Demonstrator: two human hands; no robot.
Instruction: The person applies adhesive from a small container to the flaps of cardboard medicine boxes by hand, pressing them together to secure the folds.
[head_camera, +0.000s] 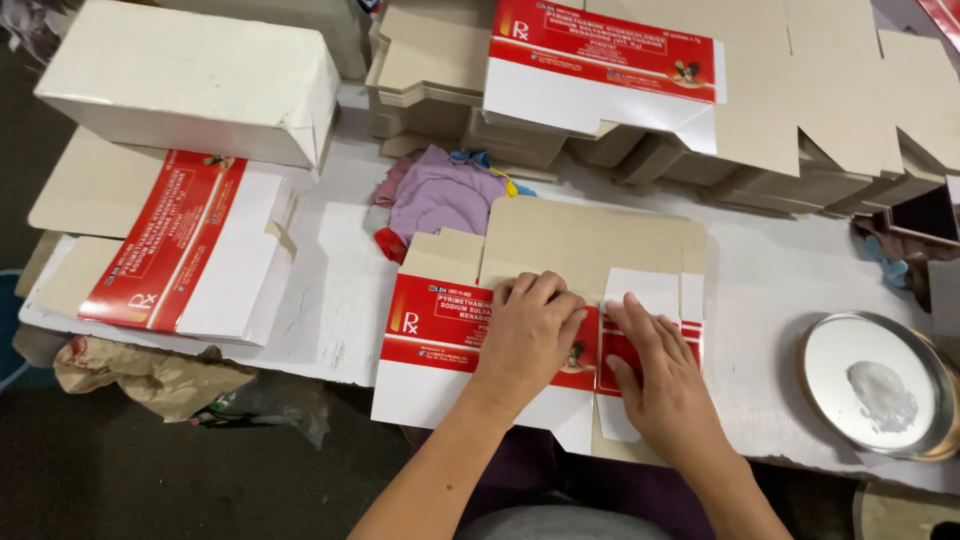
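Both my forearms reach forward. My left hand (527, 330) presses, fingers curled, on the flat red-and-white carton blank (480, 330) at the table (770, 300) front edge. My right hand (660, 375) lies flat, fingers spread, on its side flap (640, 290); neither hand grips.

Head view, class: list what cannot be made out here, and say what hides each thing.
- Red-and-white carton blank: its middle panel is hidden under the left hand and right hand.
- Round metal dish: right rim cut off by the frame edge.
- White smear in the dish: too blurred to identify.
- Purple cloth: partly hidden behind the blank.
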